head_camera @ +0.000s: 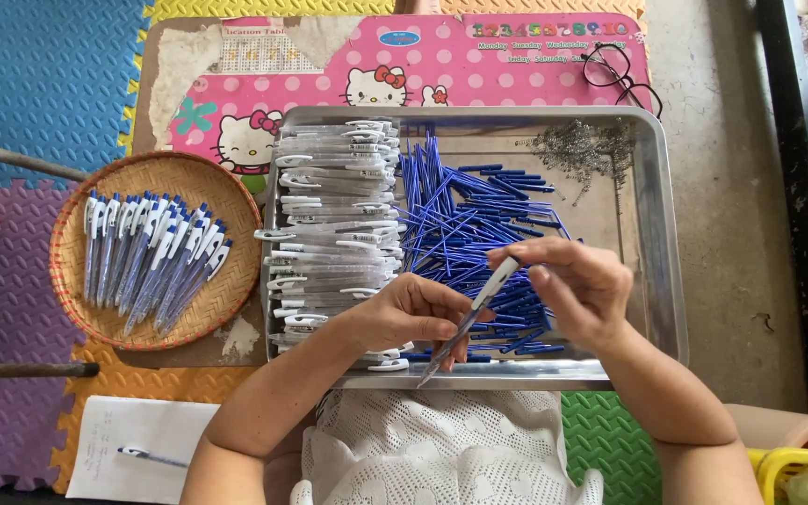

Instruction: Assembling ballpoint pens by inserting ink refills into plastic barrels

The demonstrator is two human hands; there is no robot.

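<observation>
Pen (pixel 471 313) (one) gripped by two hands, left (pixel 413 313) and right (pixel 577 285), over one tray (pixel 668 281) holding perhaps dozens more.

The silver tray (pixel 661 234) is holding blue refills (pixel 479 224) and clear barrels (pixel 339 206). At nine o'clock, a tan woven basket (pixel 165 173) is showing blue-and-white pens (pixel 151 257). At twelve o'clock, a pink dotted board (pixel 516 70) is lying.

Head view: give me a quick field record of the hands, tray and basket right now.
left hand: grips lower end of a pen
right hand: pinches the pen's upper end
metal tray: clear pen barrels stacked left, blue refills middle, springs far right corner
basket: finished pens in a row
glasses: beyond the tray
paper: one pen lying on it
</observation>
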